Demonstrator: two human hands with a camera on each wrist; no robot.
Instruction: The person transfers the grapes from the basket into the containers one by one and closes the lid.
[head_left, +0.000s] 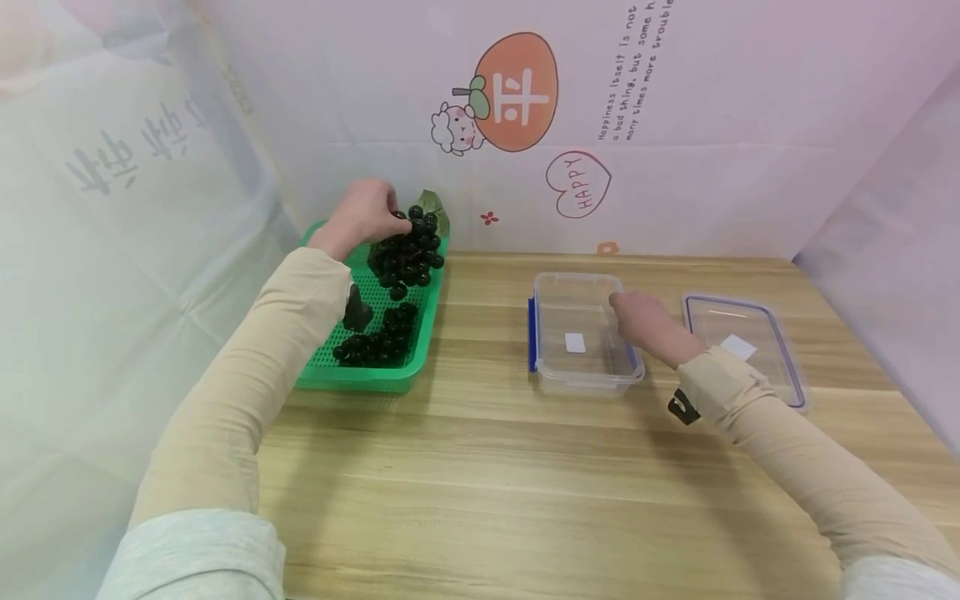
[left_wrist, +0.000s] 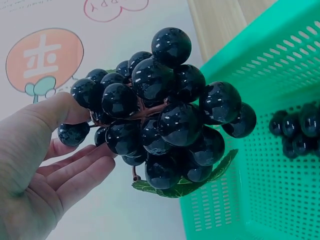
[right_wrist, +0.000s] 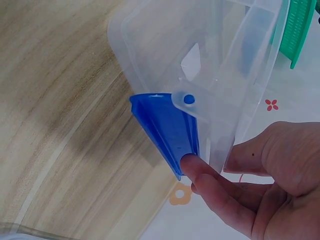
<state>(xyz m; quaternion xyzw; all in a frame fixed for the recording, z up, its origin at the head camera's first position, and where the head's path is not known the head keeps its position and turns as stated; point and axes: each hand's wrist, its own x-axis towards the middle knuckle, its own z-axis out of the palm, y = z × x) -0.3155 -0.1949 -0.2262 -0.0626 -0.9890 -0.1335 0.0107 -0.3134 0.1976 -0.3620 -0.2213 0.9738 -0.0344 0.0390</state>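
Note:
My left hand (head_left: 365, 218) pinches a bunch of dark, glossy grapes (head_left: 408, 257) at its top, holding it up over the green basket (head_left: 429, 333). In the left wrist view, the thumb and fingers meet at the edge of the bunch (left_wrist: 150, 115), and a green leaf (left_wrist: 182, 187) hangs under it. Another dark bunch (head_left: 384, 337) lies inside the basket. On the right, my right hand (head_left: 651, 323) grips the near side wall of a clear plastic box (head_left: 551, 287). In the right wrist view, a fingertip touches the box's blue latch (right_wrist: 167, 125).
A clear lid (head_left: 776, 354) with a blue-grey seal lies right of the box, partly behind the right arm. The wooden table (head_left: 480, 467) backs onto a printed cloth (head_left: 675, 192), and white cloth (head_left: 142, 250) hangs at the left.

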